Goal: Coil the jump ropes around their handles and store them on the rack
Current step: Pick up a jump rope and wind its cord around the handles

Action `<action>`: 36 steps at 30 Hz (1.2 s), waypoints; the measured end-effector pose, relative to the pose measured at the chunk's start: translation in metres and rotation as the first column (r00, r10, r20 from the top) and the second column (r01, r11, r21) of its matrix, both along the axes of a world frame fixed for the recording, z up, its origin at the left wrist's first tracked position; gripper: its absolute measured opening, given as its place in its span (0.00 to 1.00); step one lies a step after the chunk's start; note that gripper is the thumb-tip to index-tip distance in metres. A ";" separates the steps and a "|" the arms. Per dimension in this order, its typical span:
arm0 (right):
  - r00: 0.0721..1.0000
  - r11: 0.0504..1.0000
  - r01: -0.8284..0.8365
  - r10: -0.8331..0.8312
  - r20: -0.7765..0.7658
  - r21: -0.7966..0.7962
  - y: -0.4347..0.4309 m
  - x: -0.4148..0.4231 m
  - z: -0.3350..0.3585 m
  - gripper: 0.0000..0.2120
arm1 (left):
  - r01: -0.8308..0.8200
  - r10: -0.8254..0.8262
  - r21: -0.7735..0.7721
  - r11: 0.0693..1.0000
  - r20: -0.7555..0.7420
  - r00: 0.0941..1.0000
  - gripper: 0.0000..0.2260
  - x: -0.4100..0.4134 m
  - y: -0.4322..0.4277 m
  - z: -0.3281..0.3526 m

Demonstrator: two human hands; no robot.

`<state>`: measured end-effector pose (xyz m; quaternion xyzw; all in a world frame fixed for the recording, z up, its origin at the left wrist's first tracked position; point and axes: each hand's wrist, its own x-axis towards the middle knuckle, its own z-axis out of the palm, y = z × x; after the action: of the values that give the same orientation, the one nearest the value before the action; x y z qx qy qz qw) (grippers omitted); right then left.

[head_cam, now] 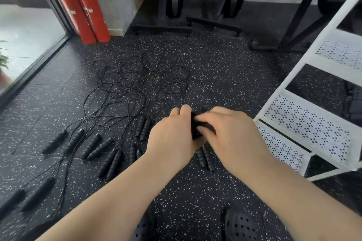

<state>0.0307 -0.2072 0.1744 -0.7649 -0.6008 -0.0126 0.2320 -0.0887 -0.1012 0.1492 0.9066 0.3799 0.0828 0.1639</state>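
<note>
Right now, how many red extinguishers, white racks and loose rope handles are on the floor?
Red fire extinguishers: 2
White rack: 1
Rope handles on the floor: 14
Total: 17
Not counted: black bundle gripped by left hand and right hand.

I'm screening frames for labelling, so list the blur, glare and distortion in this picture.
Head view: left hand and right hand are motion-smeared, so the black bundle they grip is hard to read; the handles at lower left are soft; daylight behind the glass door is washed out; the wide lens tilts the white rack and fire extinguishers.
</note>
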 end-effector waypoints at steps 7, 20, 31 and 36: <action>0.998 0.997 -0.016 0.020 -0.061 0.070 -0.001 0.004 -0.002 0.11 | -0.055 0.086 -0.201 0.978 0.153 0.985 0.22 -0.001 0.008 0.004; 0.792 0.944 0.263 -0.094 -0.603 0.198 0.001 0.001 0.010 0.09 | 0.184 0.493 -0.828 0.530 0.477 0.727 0.26 0.007 0.011 0.006; 0.450 0.872 0.392 0.097 -0.888 0.294 0.005 -0.004 0.013 0.12 | 0.523 0.393 -0.816 0.246 0.577 0.716 0.22 -0.005 0.012 0.012; 0.577 0.925 0.262 0.078 -0.813 0.275 -0.001 -0.002 0.020 0.16 | 0.503 0.492 -0.848 0.168 0.514 0.702 0.29 0.002 0.000 0.025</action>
<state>0.0284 -0.2077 0.1941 -0.6584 -0.3727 0.2141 0.6178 -0.0868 -0.1012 0.1740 0.4619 0.2368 0.1586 0.8399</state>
